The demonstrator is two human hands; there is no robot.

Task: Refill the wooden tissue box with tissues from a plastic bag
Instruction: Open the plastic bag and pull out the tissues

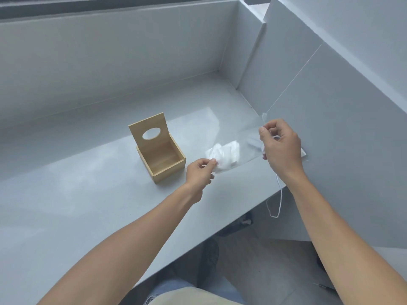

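A wooden tissue box (161, 159) stands on the grey table, its inside bare and its lid (148, 130), with an oval hole, tipped upright at the back. To its right lies a clear plastic bag (244, 146) with white tissues (224, 154) inside. My left hand (200, 172) pinches the bag's left end near the tissues. My right hand (280, 148) pinches the bag's right end, lifted slightly off the table.
The grey table (88, 194) is walled by pale panels at the back and right. Its front edge runs diagonally at lower right, with floor below. A thin white cord (278, 199) hangs under my right wrist.
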